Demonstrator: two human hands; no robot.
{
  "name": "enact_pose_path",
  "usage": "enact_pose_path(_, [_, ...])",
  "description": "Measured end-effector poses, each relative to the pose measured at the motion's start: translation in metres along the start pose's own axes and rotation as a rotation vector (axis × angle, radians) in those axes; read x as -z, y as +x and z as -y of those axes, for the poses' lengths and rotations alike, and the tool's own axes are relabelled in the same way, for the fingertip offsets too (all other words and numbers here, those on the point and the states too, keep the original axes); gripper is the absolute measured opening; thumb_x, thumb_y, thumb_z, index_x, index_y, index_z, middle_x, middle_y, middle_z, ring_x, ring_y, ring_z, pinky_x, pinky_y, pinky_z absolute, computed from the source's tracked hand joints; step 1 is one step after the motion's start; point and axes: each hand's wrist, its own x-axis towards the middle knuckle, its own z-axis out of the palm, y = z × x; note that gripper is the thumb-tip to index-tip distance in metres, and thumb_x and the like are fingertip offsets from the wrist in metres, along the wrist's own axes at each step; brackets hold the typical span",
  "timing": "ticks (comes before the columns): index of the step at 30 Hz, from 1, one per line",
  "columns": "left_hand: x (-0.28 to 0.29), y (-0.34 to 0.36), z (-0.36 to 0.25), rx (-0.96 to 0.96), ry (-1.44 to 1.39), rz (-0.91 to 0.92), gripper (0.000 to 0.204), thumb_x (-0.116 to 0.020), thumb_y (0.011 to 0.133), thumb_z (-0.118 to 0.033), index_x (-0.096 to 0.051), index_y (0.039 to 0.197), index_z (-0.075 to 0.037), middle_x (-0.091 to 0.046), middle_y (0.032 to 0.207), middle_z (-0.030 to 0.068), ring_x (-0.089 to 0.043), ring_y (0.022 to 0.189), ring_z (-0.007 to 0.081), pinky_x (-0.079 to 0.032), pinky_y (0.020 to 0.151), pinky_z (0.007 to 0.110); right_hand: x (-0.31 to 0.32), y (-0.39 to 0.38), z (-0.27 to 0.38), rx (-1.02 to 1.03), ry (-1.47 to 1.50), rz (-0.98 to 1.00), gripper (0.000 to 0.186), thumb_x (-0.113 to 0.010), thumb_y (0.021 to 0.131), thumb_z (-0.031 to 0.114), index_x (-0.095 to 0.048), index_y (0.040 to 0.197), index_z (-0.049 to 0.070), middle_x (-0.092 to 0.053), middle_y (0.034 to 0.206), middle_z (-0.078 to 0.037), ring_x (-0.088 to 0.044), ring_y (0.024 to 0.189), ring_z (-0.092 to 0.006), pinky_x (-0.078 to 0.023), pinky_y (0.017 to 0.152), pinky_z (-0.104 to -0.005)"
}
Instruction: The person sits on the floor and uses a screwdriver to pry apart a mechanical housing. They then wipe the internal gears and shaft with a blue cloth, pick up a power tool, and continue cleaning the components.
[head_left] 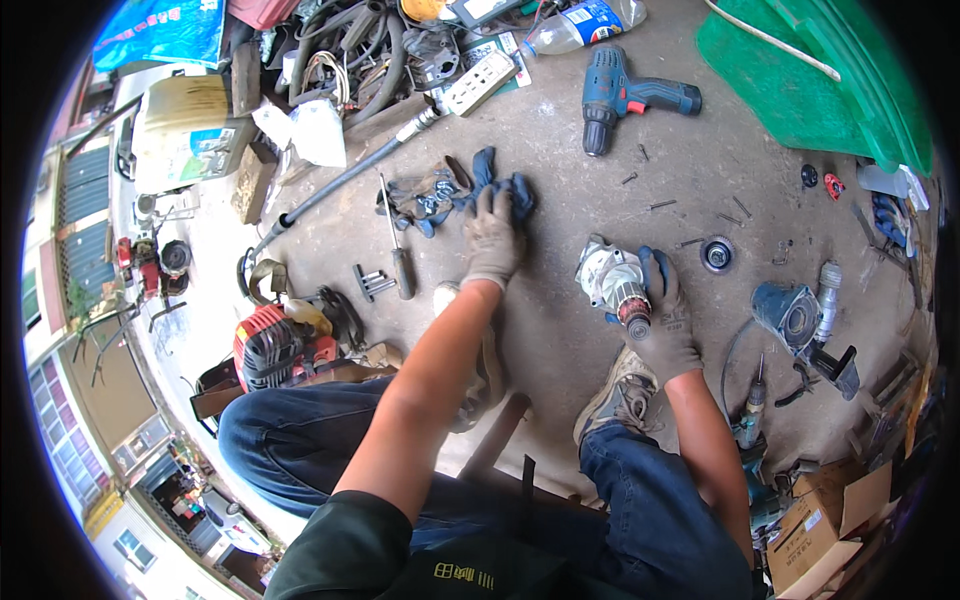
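My left hand point(492, 240), in a grey work glove, reaches forward with its fingers closed over bunched blue-and-dark work gloves point(432, 196) on the ground. My right hand point(668, 318), gloved in grey with blue fingers, is wrapped round the side of a motor armature point(630, 300). A pale metal gear housing point(602, 268) is attached to the armature's far end. Just left of my left hand lie a screwdriver point(400, 262) and several short metal pins point(374, 282). A round toothed metal part point(716, 254) rests on the ground to the right of my right hand.
A cordless drill point(610, 95), a plastic bottle point(585, 28) and a power strip point(480, 84) lie at the far side. Loose screws point(662, 205) are scattered nearby. A green plastic sheet point(800, 90), blue tool housing point(790, 315) and cardboard box point(825, 520) are right; a red engine point(275, 345) left.
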Motion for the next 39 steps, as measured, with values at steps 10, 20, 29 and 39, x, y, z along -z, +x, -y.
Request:
enact_pose_path(10, [0.015,-0.106,-0.006,-0.136,0.095,0.539,0.079,-0.076,0.079,-0.02,-0.048,0.154,-0.018,-0.046,0.156,0.0168,-0.048,0.135,0.0485,-0.044,0.112,0.056,0.004,0.0,0.002,0.065,-0.018,-0.03,0.106,-0.081,0.079,0.034,-0.025,0.164,0.004,-0.032,0.16,-0.035,-0.053,0.13,-0.0535,-0.047,0.107,-0.0572])
enact_pose_path(20, [0.092,-0.07,-0.058,-0.129,0.228,0.631,0.104,-0.088,0.072,-0.039,-0.038,0.162,-0.027,-0.034,0.163,0.0267,-0.034,0.146,0.0542,-0.032,0.118,0.062,0.05,-0.042,-0.019,-0.204,0.172,0.035,0.115,-0.089,0.078,0.029,-0.019,0.166,0.004,-0.032,0.16,-0.036,-0.042,0.145,-0.0523,-0.041,0.118,-0.0512])
enact_pose_path(29, [0.151,-0.017,-0.149,0.255,-1.019,0.624,0.036,-0.053,0.111,-0.012,-0.055,0.142,0.004,-0.066,0.134,0.0134,-0.067,0.117,0.0209,-0.054,0.1,0.033,0.027,-0.085,-0.07,-0.554,0.073,0.069,0.044,-0.07,0.09,0.02,-0.061,0.131,0.005,-0.064,0.127,-0.018,-0.063,0.116,-0.0401,-0.054,0.096,-0.0486])
enact_pose_path(39, [0.08,0.019,-0.113,-0.741,-0.096,1.194,0.033,-0.062,0.104,-0.018,-0.063,0.13,0.001,-0.073,0.109,0.0203,-0.073,0.096,0.0229,-0.06,0.084,0.033,0.008,-0.114,-0.097,-0.518,-0.198,0.175,0.038,-0.075,0.084,0.021,-0.064,0.119,0.01,-0.067,0.118,-0.014,-0.065,0.111,-0.0364,-0.054,0.092,-0.0465])
